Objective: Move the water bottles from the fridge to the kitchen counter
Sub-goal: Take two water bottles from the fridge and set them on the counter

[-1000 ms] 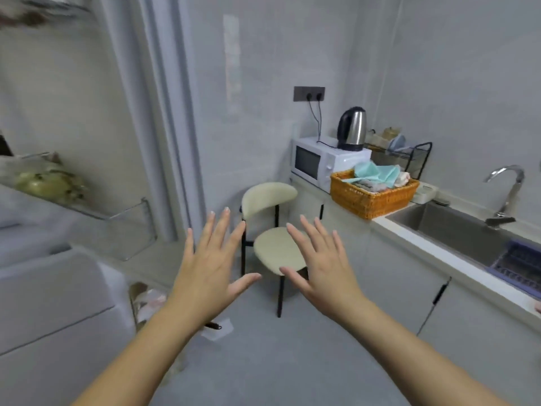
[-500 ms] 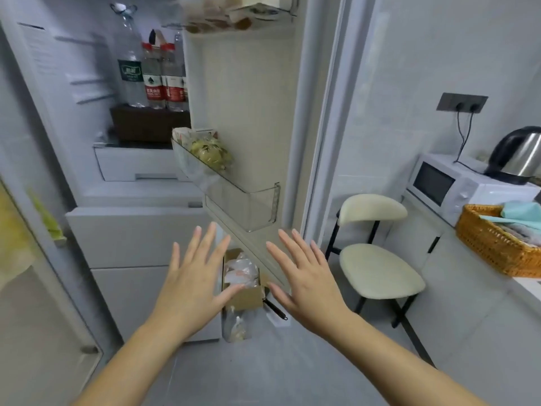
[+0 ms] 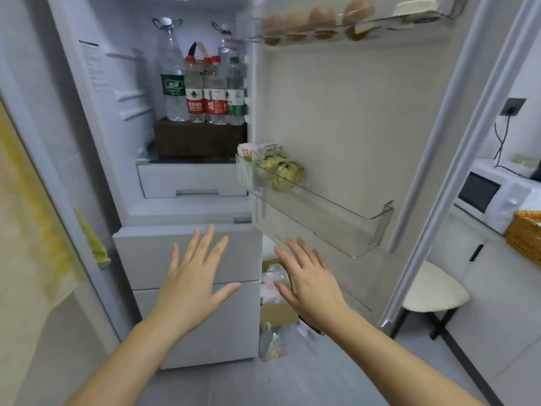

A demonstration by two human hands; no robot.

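The fridge (image 3: 187, 206) stands open in front of me. Several clear water bottles stand upright on a dark brown box (image 3: 200, 140) inside it: a tall green-label bottle (image 3: 172, 80) at the left, two red-label bottles (image 3: 195, 92) (image 3: 216, 93) in the middle, a smaller green-label bottle (image 3: 235, 90) at the right, and another tall one partly hidden behind. My left hand (image 3: 194, 281) and my right hand (image 3: 307, 281) are held out flat below the shelf, fingers spread, holding nothing, in front of the lower drawers.
The open fridge door (image 3: 351, 112) swings to the right, with eggs (image 3: 322, 16) in its top rack and packaged food (image 3: 281, 171) in a clear bin. A cardboard box with bags (image 3: 275, 297) sits on the floor. A cream chair (image 3: 433, 294), a microwave (image 3: 494, 194) and an orange basket (image 3: 525, 235) are at right.
My view has swung left from the kitchen counter and sink to the open fridge, and closer to it. Both hands stay spread and empty in front of me.
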